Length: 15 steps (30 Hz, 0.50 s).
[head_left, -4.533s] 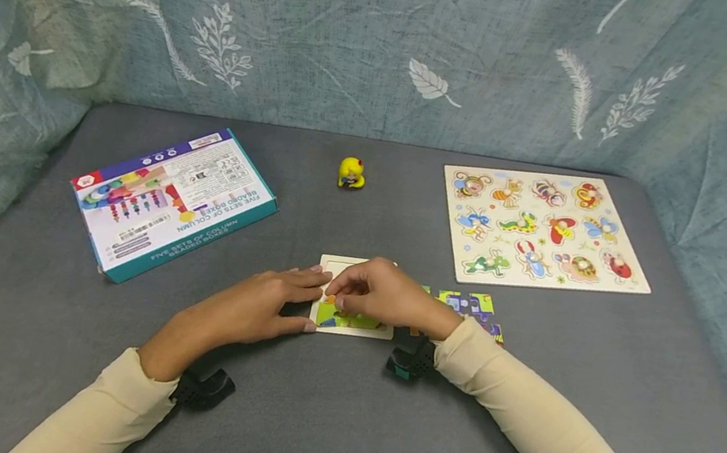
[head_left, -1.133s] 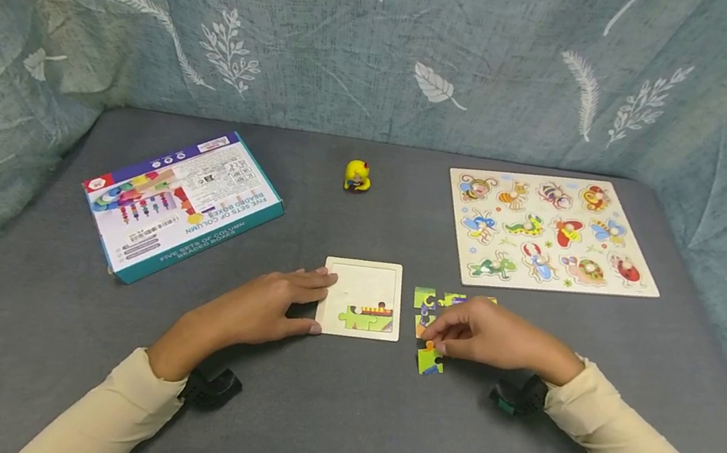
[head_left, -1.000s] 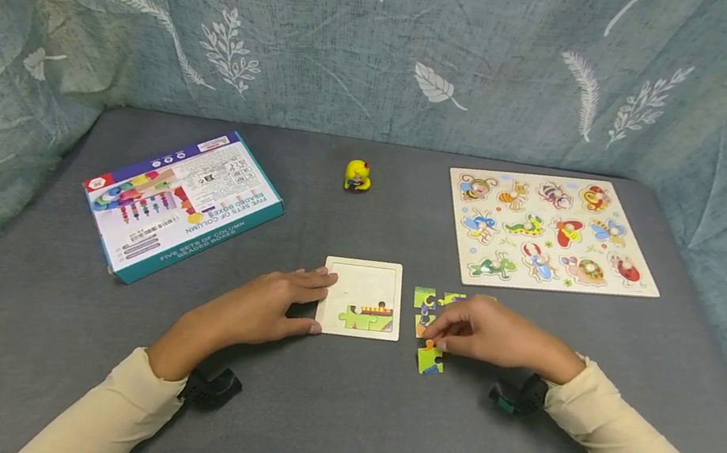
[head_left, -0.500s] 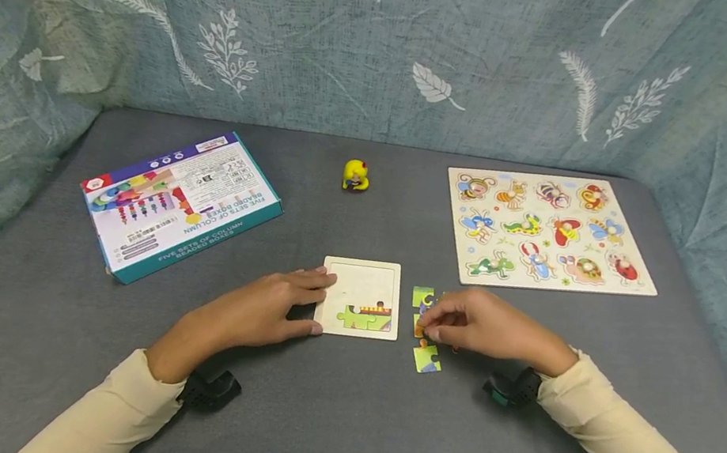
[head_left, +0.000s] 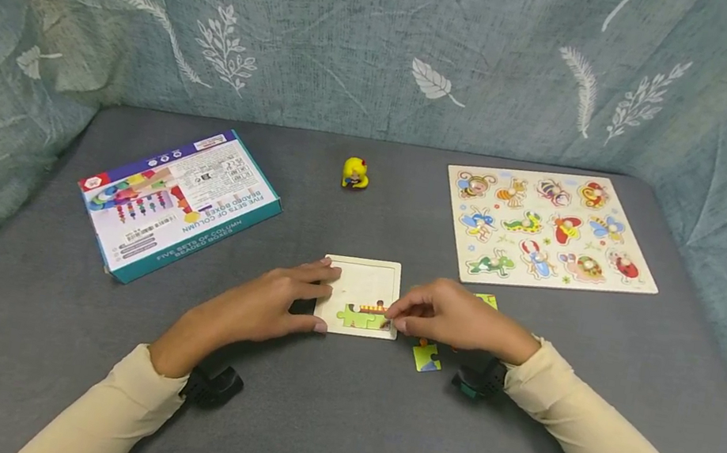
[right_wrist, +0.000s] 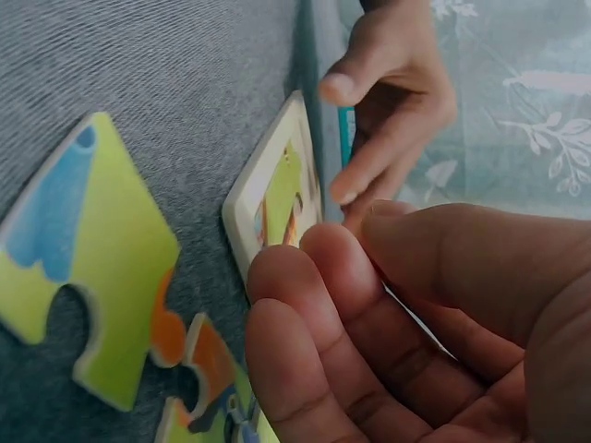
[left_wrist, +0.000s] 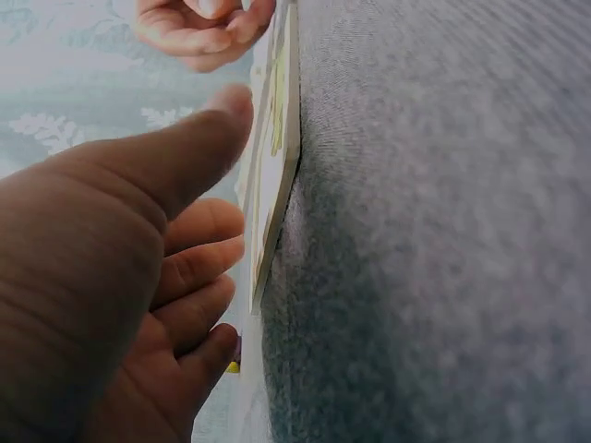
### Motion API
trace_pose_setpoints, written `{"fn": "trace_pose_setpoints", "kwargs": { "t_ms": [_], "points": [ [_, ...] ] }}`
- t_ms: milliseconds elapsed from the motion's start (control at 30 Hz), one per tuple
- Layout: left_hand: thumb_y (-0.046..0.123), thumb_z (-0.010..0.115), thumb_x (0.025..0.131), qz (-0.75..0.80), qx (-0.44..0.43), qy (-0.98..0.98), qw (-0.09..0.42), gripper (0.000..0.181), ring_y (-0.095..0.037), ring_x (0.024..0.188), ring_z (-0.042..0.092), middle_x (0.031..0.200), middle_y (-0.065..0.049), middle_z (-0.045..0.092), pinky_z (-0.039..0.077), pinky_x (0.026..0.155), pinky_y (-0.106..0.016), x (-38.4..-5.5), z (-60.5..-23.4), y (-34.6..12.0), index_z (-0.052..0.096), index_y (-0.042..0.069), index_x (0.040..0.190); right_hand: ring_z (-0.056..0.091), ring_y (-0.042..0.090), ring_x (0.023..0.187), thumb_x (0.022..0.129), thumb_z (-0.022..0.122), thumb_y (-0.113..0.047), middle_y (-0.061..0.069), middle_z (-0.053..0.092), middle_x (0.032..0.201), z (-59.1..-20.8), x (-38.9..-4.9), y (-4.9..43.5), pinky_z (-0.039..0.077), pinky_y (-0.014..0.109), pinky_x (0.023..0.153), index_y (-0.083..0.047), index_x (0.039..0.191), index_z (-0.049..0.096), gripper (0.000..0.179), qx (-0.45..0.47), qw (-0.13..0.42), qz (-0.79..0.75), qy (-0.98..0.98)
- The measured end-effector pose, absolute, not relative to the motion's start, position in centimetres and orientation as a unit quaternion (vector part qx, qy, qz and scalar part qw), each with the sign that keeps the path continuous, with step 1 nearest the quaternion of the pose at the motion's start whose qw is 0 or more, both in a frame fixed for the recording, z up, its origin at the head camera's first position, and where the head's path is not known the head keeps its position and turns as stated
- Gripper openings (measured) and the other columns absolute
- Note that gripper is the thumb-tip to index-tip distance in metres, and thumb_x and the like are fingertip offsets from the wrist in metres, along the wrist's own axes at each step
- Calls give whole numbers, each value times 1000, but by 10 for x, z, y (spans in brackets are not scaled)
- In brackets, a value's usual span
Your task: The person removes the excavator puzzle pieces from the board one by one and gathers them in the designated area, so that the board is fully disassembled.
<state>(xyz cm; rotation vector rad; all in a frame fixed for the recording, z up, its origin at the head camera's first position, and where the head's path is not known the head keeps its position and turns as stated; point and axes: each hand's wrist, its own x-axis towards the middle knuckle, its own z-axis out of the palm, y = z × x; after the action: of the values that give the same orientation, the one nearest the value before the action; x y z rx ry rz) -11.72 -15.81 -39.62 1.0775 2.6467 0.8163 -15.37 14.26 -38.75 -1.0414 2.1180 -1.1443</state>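
Observation:
My left hand [head_left: 267, 305] rests beside the small wooden puzzle tray [head_left: 362, 276], its relaxed fingertips and thumb at the tray's left edge. Joined green puzzle pieces [head_left: 357, 318] lie along the tray's near side, with a red and yellow striped shape above them. Over the right edge hovers my right hand [head_left: 450, 313], thumb and index fingertip together close to the corner piece. I cannot tell whether a piece is between them. A loose green and blue puzzle piece [right_wrist: 111, 268] with an orange knob lies below that hand, next to an orange puzzle piece [right_wrist: 212, 360].
Another green piece [head_left: 487, 300] shows behind my right hand. A wooden insect peg board [head_left: 542, 283] lies at the back right. At the left is a bead-set box [head_left: 197, 231], and a yellow-haired figurine [head_left: 355, 173] stands at the back. A curtain [head_left: 335, 53] encloses the table.
My right hand first worked at the tray, then among the loose pieces, where the orange-knobbed piece lies now. Since then it has moved left to the tray's right edge. My left hand stays at the tray.

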Motion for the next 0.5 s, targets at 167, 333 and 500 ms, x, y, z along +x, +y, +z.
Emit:
{"fn": "trace_pose_setpoints", "kwargs": {
  "t_ms": [167,333,500],
  "points": [
    [23,74,88,270,372,884,89,50,-31,140,31,148,-14,42,32,109,-47,-121,-397,-153,61,-3,129,62,8,79,92,65,-2,2,71,94,-386,-155,139,53,26,69,1,112,70,21,-388,256,-434,772],
    [24,74,88,274,372,881,103,52,-31,140,30,149,-15,41,33,109,-48,-123,-399,-151,60,-4,130,65,8,84,93,65,-5,2,72,97,-387,-157,131,54,27,74,-1,114,70,22,-380,257,-436,774],
    [22,75,88,283,368,879,106,51,-30,140,30,148,-14,42,34,108,-47,-124,-401,-152,60,-4,129,66,9,89,93,65,-5,3,71,102,-390,-160,120,54,27,77,-1,116,69,24,-378,265,-444,768]
  ]
}}
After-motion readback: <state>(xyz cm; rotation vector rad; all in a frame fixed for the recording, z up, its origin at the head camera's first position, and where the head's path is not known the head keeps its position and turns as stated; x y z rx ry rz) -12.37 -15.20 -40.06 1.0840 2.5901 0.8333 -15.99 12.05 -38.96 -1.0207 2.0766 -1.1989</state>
